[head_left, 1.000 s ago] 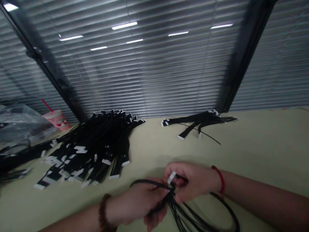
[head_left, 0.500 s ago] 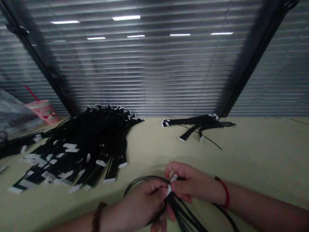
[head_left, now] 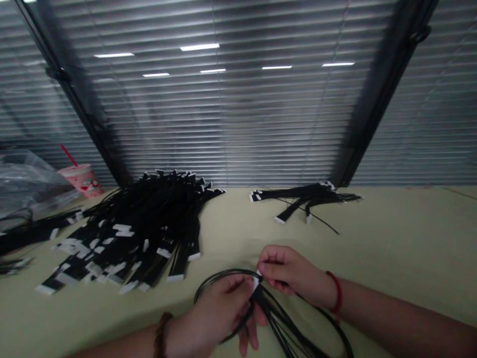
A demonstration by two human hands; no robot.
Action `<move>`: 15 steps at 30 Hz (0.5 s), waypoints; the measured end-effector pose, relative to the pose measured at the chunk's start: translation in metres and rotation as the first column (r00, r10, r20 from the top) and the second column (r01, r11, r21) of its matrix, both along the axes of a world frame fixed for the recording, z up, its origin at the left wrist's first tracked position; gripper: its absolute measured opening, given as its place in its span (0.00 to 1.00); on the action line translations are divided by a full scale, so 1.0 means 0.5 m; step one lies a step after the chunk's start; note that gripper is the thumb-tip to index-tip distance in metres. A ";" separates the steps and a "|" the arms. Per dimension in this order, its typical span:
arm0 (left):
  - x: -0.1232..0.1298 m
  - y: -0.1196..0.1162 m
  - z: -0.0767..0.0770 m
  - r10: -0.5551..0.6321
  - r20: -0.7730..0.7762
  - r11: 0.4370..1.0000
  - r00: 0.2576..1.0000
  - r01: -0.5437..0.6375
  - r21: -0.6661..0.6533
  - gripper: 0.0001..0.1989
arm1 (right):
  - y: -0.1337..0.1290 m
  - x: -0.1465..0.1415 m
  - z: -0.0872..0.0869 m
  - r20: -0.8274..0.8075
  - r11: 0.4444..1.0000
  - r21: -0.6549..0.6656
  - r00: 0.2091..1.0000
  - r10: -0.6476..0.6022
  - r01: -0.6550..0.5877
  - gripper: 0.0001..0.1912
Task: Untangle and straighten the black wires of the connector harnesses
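Black wires looped into a cable harness [head_left: 285, 323] hang between my two hands over the near part of the table. My left hand [head_left: 223, 303] is closed, thumb and forefinger pinching a white connector [head_left: 255, 283] at the harness's end; its other fingers curl beneath the wires. Close by on the right, my right hand [head_left: 286, 271] is closed too, its thumb and forefinger pinched on a small white piece [head_left: 259, 273] beside that connector. Whether this piece is a separate connector I cannot tell. One loop of wire curves behind my left hand, another passes below my right wrist.
A large pile of black cables with white connectors [head_left: 149, 219] lies at left. A smaller bundle [head_left: 298, 194] rests by the window blinds [head_left: 238, 124]. A pink cup with a straw [head_left: 84, 181] and a clear plastic bag [head_left: 30, 174] stand at the far left.
My right hand has shifted slightly away from the left hand's connector, and its fingers are more tightly bunched. The wire loops show more widely. The whole view has tilted a little.
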State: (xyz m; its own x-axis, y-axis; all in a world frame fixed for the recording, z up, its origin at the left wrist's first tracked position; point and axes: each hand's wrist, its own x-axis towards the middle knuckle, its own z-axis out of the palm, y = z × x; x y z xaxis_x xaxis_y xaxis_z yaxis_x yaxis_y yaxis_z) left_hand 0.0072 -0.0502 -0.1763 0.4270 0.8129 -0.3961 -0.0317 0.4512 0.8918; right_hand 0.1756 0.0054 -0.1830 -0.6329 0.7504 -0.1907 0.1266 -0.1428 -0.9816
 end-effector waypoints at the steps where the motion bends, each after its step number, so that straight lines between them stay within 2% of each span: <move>1: 0.000 -0.001 0.001 0.008 0.001 1.000 1.000 -0.008 0.000 0.14 | -0.001 0.001 0.001 -0.002 1.000 0.007 1.000 0.007 -0.007 0.10; 10: -0.002 -0.004 0.003 -0.016 -0.041 1.000 0.999 0.015 -0.015 0.19 | -0.011 -0.009 -0.006 0.067 0.971 0.210 0.993 0.099 -0.111 0.17; 12: -0.005 -0.005 0.006 -0.005 -0.057 1.000 0.998 0.004 -0.008 0.21 | -0.013 -0.010 0.015 0.110 0.945 0.318 0.993 0.041 -0.075 0.17; 15: -0.010 -0.005 0.017 0.049 -0.066 0.999 0.997 -0.047 0.022 0.22 | -0.024 0.011 0.078 0.177 0.860 0.509 0.975 -0.134 0.025 0.12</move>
